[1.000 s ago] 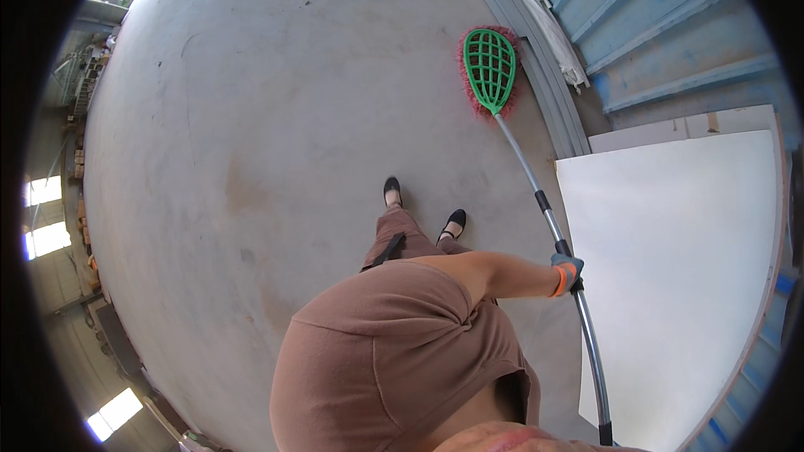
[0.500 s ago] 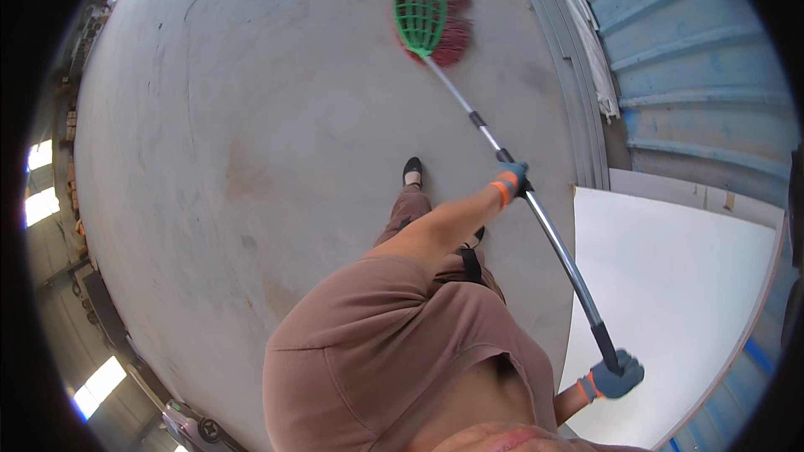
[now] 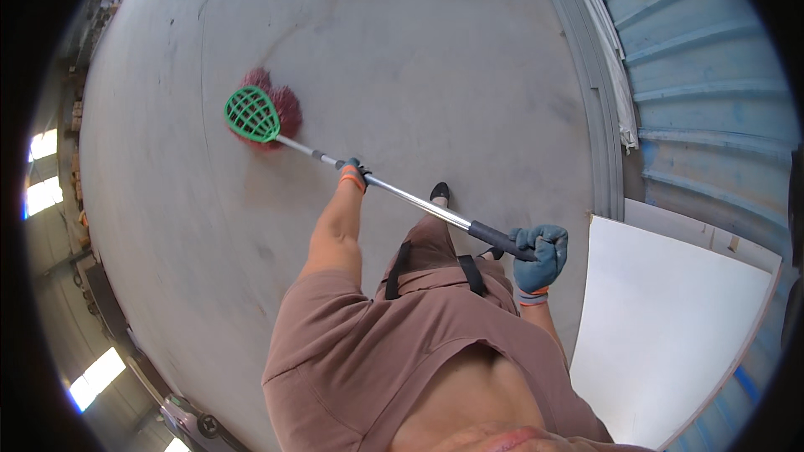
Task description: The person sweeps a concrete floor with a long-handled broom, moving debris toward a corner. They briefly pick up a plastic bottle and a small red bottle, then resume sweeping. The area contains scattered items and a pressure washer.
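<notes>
Left hand (image 3: 353, 174): clenched on mop (image 3: 266, 117) shaft, mid-length.
Right hand (image 3: 540, 253): clenched on its black end grip.
Mop head: on concrete floor (image 3: 419, 59).

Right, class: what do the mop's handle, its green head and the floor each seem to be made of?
The mop handle looks like bare metal, silvery with a bright glint, and has a black, likely foam or rubber, grip at the right hand. The green head seems moulded plastic, an even-coloured open lattice, over dark red strands, probably yarn. The floor looks like smooth grey concrete, matte and faintly stained.
</notes>
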`<state>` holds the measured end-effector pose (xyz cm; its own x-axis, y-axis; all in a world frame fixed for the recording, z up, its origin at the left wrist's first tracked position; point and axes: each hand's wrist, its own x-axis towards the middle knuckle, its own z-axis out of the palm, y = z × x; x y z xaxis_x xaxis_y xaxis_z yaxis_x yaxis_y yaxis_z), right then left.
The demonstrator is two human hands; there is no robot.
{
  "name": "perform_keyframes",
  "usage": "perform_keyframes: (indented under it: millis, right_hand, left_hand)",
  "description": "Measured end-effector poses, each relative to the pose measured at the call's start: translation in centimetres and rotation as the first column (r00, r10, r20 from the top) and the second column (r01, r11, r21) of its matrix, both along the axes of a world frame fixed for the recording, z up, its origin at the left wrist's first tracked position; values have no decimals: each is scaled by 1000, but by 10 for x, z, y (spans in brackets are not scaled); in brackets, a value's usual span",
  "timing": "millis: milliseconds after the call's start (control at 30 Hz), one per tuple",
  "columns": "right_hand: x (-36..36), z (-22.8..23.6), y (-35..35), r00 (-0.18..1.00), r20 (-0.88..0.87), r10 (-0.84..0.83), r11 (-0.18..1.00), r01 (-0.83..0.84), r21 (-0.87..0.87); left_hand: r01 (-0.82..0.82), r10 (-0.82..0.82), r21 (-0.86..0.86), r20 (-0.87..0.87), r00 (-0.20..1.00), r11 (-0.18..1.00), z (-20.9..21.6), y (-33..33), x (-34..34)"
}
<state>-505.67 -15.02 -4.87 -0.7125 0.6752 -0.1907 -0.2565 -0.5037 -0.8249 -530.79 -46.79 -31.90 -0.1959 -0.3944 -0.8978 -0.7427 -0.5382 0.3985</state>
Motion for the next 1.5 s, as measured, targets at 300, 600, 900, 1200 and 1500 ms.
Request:
perform_keyframes:
  millis: [300, 600, 900, 1200, 1500]
  right_hand:
    - [28, 17, 98, 981, -86, -174, 979, 182, 90]
    - [190, 79, 242, 808, -95, -582, 755, 580, 307]
    - [413, 158, 259, 519, -100, -849, 426, 785, 449]
    - [441, 266, 214, 280, -127, -952, -23, 346, 938]
    - [276, 239, 213, 193, -20, -981, 21, 204, 979]
  left_hand:
    - [-25, 41, 216, -73, 996, 976, 34, 99, -15]
    - [389, -366, 421, -137, 920, 820, 114, 383, 59]
    - [693, -767, 463, -43, 641, 553, 187, 564, 220]
    - [832, -952, 487, -1, 306, 267, 186, 623, 331]
    - [817, -923, 476, -27, 384, 326, 152, 634, 205]
